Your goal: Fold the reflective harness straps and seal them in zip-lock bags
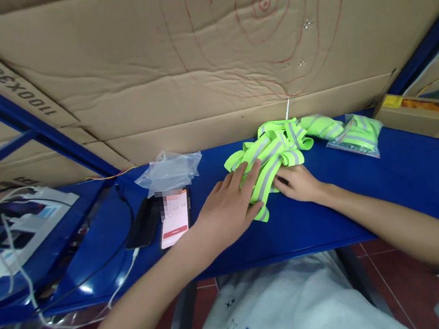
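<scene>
A loose heap of neon-green reflective straps [277,146] with grey stripes lies on the blue table, against the cardboard at the back. My left hand [228,203] rests on the heap's left side, fingers stretched out over the straps and thumb near a strap end at the front. At the heap's right edge, my right hand [297,182] has its fingers curled around the straps, with the fingertips partly hidden beneath them. Just behind and to the right lie more folded green straps [322,126] and a clear zip bag of green straps [357,134].
Clear plastic bags [170,171] lie left of the heap. In front of them are a lit phone [175,218] and a dark phone-sized object [144,224]. White cables [30,284] run along the left side. A cardboard box [415,113] stands at the right; a cardboard wall [131,63] rises behind.
</scene>
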`<state>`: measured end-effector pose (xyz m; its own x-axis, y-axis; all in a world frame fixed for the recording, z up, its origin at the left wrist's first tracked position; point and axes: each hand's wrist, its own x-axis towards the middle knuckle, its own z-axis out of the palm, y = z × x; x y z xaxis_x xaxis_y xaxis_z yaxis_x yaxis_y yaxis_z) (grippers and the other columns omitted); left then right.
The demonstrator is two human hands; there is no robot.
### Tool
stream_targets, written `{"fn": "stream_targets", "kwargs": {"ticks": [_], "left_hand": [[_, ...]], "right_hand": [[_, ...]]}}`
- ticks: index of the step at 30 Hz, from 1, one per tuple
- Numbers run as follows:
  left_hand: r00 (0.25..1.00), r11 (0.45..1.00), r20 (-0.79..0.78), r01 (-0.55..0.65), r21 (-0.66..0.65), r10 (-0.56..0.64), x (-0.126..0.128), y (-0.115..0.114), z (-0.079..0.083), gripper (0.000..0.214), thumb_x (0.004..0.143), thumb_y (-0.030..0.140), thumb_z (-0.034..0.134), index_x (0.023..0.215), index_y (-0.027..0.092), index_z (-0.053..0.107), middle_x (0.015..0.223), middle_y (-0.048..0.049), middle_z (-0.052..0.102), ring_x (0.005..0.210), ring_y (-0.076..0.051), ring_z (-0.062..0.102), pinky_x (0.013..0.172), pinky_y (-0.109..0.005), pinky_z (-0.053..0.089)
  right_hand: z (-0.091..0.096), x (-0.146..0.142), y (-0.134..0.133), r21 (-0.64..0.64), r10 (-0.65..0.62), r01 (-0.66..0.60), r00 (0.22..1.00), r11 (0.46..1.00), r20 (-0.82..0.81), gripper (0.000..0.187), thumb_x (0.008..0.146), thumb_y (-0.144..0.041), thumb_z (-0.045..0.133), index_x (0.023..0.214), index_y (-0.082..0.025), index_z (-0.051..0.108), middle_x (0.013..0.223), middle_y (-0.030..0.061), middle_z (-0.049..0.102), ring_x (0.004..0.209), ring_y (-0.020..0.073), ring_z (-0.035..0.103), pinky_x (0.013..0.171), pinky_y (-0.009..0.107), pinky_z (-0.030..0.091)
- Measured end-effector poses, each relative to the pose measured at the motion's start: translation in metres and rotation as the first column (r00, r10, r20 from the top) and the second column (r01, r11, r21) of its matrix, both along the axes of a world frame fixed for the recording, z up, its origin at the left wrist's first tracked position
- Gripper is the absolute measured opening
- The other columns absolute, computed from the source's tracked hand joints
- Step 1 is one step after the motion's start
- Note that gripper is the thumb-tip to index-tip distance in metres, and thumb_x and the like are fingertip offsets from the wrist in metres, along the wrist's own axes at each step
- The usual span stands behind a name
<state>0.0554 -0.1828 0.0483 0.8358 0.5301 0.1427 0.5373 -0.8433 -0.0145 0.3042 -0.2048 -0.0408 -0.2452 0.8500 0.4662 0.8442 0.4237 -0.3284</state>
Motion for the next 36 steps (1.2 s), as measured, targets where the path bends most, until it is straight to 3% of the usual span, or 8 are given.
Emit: {"fn": "stream_targets", "kwargs": {"ticks": [7,11,19,25,31,36], "left_hand": [[0.976,1.000,0.218,-0.019,0.014,0.015,-0.007,-0.006,-0.041,0.052,0.107,0.039,0.049,0.155,0.020,0.047,0.169,-0.0224,0.037,0.148,-0.040,0.051,0.114,-0.059,0.054],[0.923,0.997,0.384,-0.005,-0.072,0.032,-0.008,-0.001,-0.053,0.047,0.106,0.040,0.052,0.148,0.020,0.049,0.161,-0.0200,0.045,0.150,-0.033,0.051,0.119,-0.051,0.053],[0.937,0.975,0.341,0.000,-0.223,0.078,-0.013,0.013,-0.055,0.058,0.105,0.047,0.054,0.155,0.022,0.040,0.161,-0.0199,0.041,0.151,-0.036,0.048,0.118,-0.058,0.053],[0.942,0.989,0.336,0.041,-0.144,0.010,-0.018,0.010,-0.061,0.054,0.106,0.042,0.053,0.153,0.020,0.043,0.161,-0.0194,0.042,0.152,-0.037,0.046,0.122,-0.058,0.048],[0.924,0.983,0.381,0.050,-0.179,0.022,-0.021,0.012,-0.063,0.054,0.104,0.044,0.057,0.151,0.021,0.043,0.158,-0.0189,0.044,0.151,-0.035,0.048,0.119,-0.055,0.051],[0.871,0.977,0.491,0.071,-0.200,0.038,-0.022,0.013,-0.064,0.046,0.103,0.038,0.061,0.145,0.025,0.047,0.157,-0.0156,0.043,0.149,-0.029,0.048,0.121,-0.050,0.048]], "right_hand": [[0.002,-0.005,-0.001,-0.063,0.136,-0.135,0.990,0.989,0.019,0.028,0.100,-0.028,0.047,0.077,-0.020,0.059,0.068,0.0045,0.066,0.060,0.0154,0.055,0.061,0.027,0.036],[0.003,-0.006,-0.001,-0.122,0.201,-0.197,0.979,0.973,0.019,0.029,0.099,-0.030,0.053,0.072,-0.020,0.056,0.065,0.0015,0.062,0.057,0.0126,0.050,0.059,0.026,0.032],[0.001,-0.005,0.002,-0.133,0.273,-0.266,0.961,0.955,0.037,0.035,0.105,-0.038,0.052,0.079,-0.018,0.063,0.069,0.0024,0.063,0.061,0.0123,0.051,0.061,0.025,0.031],[0.002,-0.005,0.002,-0.120,0.270,-0.261,0.961,0.958,0.065,0.031,0.104,-0.034,0.054,0.081,-0.017,0.067,0.072,0.0030,0.065,0.063,0.0126,0.052,0.061,0.025,0.030],[0.003,-0.005,0.001,-0.109,0.272,-0.264,0.960,0.958,0.069,0.029,0.103,-0.036,0.058,0.085,-0.017,0.070,0.071,0.0025,0.065,0.062,0.0124,0.053,0.061,0.025,0.031],[0.004,-0.007,-0.003,-0.164,0.284,-0.273,0.957,0.948,0.050,0.032,0.101,-0.046,0.062,0.103,-0.017,0.076,0.088,0.0052,0.074,0.071,0.0145,0.064,0.063,0.025,0.040]]}}
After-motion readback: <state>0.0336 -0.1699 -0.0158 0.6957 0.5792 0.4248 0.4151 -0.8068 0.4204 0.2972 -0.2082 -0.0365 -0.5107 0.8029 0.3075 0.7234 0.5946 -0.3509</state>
